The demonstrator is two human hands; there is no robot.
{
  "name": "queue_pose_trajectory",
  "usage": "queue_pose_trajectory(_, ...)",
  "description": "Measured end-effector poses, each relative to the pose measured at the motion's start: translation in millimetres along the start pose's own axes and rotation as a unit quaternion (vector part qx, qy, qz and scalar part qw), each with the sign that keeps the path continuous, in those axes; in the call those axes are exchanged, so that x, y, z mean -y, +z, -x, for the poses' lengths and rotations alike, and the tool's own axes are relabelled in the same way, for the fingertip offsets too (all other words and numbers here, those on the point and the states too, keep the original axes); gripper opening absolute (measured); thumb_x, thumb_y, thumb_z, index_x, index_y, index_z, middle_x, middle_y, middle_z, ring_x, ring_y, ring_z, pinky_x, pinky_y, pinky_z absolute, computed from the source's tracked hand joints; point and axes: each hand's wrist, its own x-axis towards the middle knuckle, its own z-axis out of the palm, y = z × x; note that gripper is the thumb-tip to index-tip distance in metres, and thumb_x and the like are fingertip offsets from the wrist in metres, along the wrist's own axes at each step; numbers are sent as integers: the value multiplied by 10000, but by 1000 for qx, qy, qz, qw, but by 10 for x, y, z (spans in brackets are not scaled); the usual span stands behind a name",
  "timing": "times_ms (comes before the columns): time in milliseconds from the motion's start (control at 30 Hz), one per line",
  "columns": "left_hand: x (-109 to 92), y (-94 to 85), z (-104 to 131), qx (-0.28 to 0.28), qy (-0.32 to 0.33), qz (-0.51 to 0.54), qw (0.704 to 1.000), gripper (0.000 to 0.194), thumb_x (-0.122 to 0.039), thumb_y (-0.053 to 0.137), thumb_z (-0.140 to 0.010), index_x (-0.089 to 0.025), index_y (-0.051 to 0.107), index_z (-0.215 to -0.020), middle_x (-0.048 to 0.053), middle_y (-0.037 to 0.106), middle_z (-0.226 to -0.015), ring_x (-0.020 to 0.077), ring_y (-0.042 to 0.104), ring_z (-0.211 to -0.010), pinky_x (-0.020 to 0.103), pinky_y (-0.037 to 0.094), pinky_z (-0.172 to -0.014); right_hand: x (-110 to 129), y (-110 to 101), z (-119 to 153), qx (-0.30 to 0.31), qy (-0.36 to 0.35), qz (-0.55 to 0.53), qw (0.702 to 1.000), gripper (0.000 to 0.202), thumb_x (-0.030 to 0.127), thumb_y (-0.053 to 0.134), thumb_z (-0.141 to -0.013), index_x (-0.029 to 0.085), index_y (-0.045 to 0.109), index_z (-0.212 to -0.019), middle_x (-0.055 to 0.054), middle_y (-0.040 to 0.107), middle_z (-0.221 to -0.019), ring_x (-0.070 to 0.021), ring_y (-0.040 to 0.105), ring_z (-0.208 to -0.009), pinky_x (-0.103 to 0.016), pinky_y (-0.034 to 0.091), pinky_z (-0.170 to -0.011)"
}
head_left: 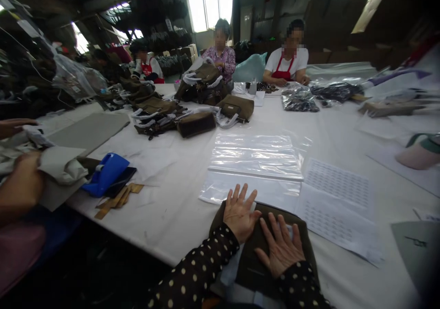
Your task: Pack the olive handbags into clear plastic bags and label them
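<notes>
A dark olive fabric bag [254, 265] lies at the table's front edge, close to my body. Flat on its upper left part rests my left hand [239, 212], fingers spread, with a bit of pale wrapping beside it. My right hand [282, 245] presses on the bag's right half, its fingers also stretched apart over a pale strip. Neither hand grips anything. Just beyond the bag, a stack of clear plastic bags [254, 162] touches its far edge. Paper sheets printed with rows of small labels [338, 187] lie to the right.
Several olive handbags [199, 124] with wrapped handles are heaped mid-table. A blue item [106, 173] and wooden strips [118, 201] lie left, near another person's arm [22, 185]. Plastic-wrapped dark goods [299, 97] sit at the back right. Several co-workers sit across the table.
</notes>
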Motion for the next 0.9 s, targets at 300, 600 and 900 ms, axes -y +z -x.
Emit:
queue_pose_trajectory(300,1003,-720,152,-335,-277,86,896,269,-420,609,-717,-158,623,-773,20,640,-681,168,605,-662,300,501,-686,-406,-552,32,-171,-54,-93,979,652,431,551,-735,225,339,-1317,-137,222,-1430,-397,186,-1290,-627,193,-985)
queue_pose_trajectory(600,1427,-542,-384,52,-118,-50,990,242,-355,456,-829,-207,643,-875,13,636,-732,141,600,-682,249,452,-662,-1431,137,-1194,104,-54,-304,945,224,298,491,-783,201,600,-953,-45,630,-845,-142,593,-708,-283,500,-669)
queue_pose_trajectory(900,1548,460,-965,314,-9,-26,949,183,-373,690,-642,-191,670,-654,43,616,-803,188,570,-834,233,422,-659,-1256,846,-1389,268,-94,-206,936,529,431,731,-472,206,640,-942,-85,568,-910,-242,521,-847,-362,419,-762)
